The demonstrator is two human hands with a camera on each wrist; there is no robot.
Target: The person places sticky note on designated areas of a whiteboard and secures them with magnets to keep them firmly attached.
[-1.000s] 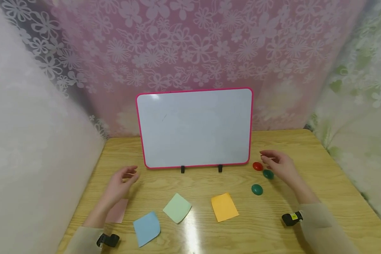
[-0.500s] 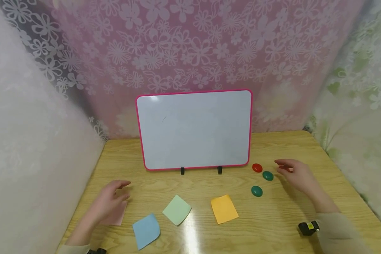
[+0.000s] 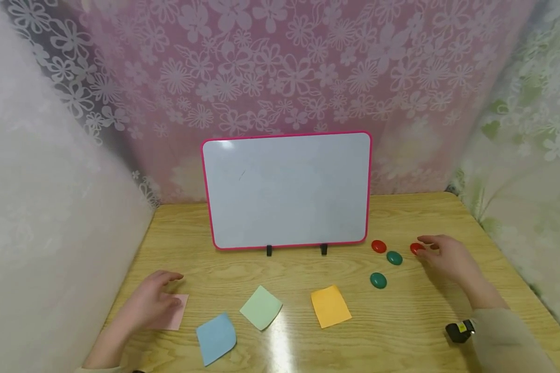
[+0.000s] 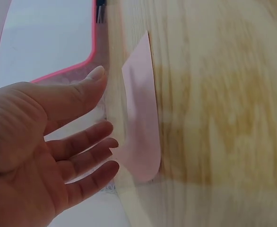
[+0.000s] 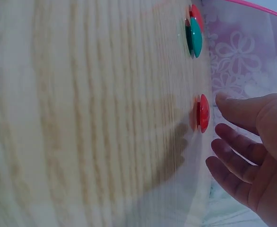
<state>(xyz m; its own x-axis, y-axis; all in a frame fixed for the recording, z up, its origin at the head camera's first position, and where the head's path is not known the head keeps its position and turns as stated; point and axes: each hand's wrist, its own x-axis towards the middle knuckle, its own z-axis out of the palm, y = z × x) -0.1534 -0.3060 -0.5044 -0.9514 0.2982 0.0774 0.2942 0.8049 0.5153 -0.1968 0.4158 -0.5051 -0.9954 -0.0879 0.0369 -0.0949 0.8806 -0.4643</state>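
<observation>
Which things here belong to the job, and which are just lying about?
Likely the job:
red magnet near right hand
pink sticky note near left hand

Apparently idle:
blue note
green note
orange note
other red magnet
front green magnet
rear green magnet
standing whiteboard

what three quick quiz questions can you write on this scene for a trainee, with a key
1. How many coloured discs show in the head view?
2. Which is nearest the left hand?
a) the blue note
b) the pink note
c) the yellow note
3. True or false: the right hand is gripping the whiteboard.

Key:
1. Four
2. b
3. False
</observation>
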